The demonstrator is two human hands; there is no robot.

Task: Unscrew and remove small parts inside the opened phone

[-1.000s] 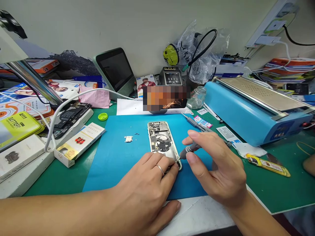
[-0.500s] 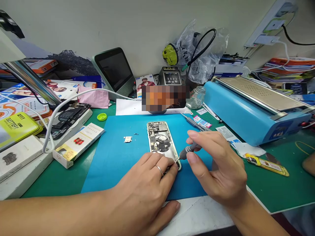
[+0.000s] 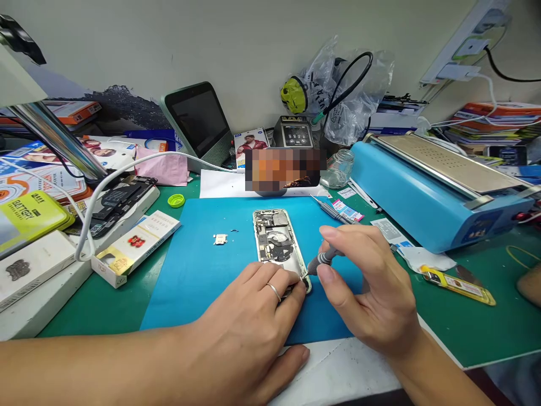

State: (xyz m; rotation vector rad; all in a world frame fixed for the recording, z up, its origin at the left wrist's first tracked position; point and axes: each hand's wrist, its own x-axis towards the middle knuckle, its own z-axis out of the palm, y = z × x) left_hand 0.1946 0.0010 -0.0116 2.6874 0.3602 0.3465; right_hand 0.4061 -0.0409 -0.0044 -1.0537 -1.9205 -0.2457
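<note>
An opened smartphone (image 3: 284, 246) lies on a blue mat (image 3: 190, 282), its inner boards showing. My left hand (image 3: 257, 316) is closed over the phone's lower end, fingers pressing it and hiding much of that part. Between the fingertips of my right hand (image 3: 367, 282) is a small grey screwdriver (image 3: 320, 261), tilted, with its tip at the phone's lower right corner. Whether the tip sits in a screw cannot be made out. Left of the phone lie a small metal plate (image 3: 220, 239) and tiny dark parts (image 3: 234, 230). A second screwdriver (image 3: 332, 210) rests beyond my right hand.
At the right stands a blue heating machine (image 3: 406, 203), with a yellow-handled tool (image 3: 459, 286) before it. Leftward are a cigarette box (image 3: 135, 248), a green cap (image 3: 176, 200) and a white cable (image 3: 127, 163). A glass jar (image 3: 339, 168) and a screen device (image 3: 196, 121) stand behind.
My right hand has shifted slightly left around the screwdriver, whose tip stays at the same corner. My left hand and the phone hold their place.
</note>
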